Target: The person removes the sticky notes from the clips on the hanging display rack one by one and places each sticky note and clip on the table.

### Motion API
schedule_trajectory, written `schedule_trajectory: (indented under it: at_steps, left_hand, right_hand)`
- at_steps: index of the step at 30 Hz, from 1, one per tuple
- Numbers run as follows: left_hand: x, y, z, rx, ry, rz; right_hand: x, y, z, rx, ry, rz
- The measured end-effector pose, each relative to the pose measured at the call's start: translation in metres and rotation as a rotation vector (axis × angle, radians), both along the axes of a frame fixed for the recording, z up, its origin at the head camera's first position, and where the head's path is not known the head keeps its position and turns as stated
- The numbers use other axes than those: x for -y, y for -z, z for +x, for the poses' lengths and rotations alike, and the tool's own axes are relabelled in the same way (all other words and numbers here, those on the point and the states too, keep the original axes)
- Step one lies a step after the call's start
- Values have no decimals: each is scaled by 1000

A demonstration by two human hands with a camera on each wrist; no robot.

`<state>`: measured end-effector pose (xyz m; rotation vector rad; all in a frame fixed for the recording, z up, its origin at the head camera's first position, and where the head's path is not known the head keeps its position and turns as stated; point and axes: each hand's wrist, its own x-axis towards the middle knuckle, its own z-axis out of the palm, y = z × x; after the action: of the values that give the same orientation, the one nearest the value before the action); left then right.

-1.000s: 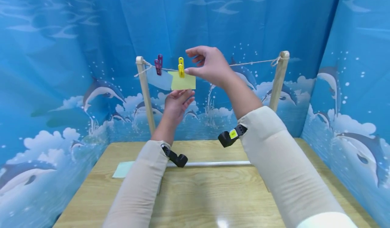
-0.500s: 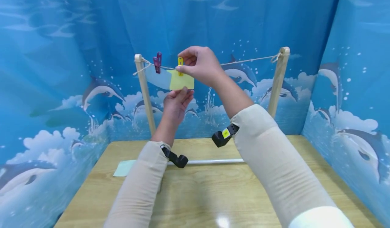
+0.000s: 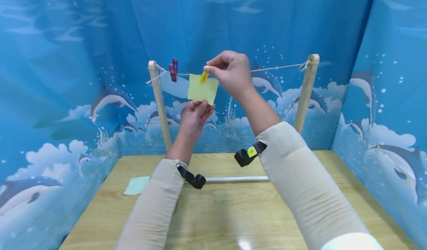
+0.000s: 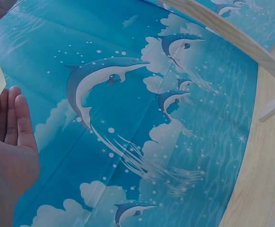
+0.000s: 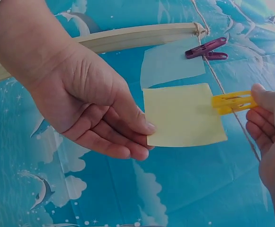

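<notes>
A square yellow paper note (image 3: 202, 89) hangs in front of the string, its lower edge pinched between the thumb and fingers of my left hand (image 3: 194, 117). My right hand (image 5: 274, 137) pinches the handles of a yellow clothespin (image 5: 233, 102). The clothespin's tip meets the top edge of the note, and the string (image 5: 246, 132) passes by it; whether the string lies inside the clip I cannot tell. To the left, a purple clothespin (image 3: 173, 70) grips a light blue note (image 5: 170, 65) on the string. Part of the blue note is covered by the yellow one in the head view.
The string runs between two wooden posts, the left post (image 3: 160, 105) and the right post (image 3: 305, 94). A white rod (image 3: 237, 178) spans low between them. A pale green note (image 3: 136, 186) lies on the wooden table (image 3: 227, 213). A blue dolphin-print curtain (image 3: 233, 16) surrounds it.
My right hand closed on the yellow clothespin, which has tilted and shifted slightly right. The yellow note has also moved a little right, tilting and showing more of its face.
</notes>
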<state>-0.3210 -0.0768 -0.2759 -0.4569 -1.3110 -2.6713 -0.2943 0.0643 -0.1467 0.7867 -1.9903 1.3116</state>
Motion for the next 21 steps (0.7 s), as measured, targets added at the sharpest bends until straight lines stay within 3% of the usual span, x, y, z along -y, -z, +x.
schedule_trajectory:
  at_steps: [10,17,21]
  left_hand:
    - [0,7,3,-28,-27,-84]
    - [-2,10,8,27,-45,-176]
    - [-1,8,13,35,-48,-181]
  right_hand:
    - [-3,-1,3,-53,-10,-149]
    - [-17,1,12,-87,-60,-219]
    - [-28,4,17,-108,-85,-257]
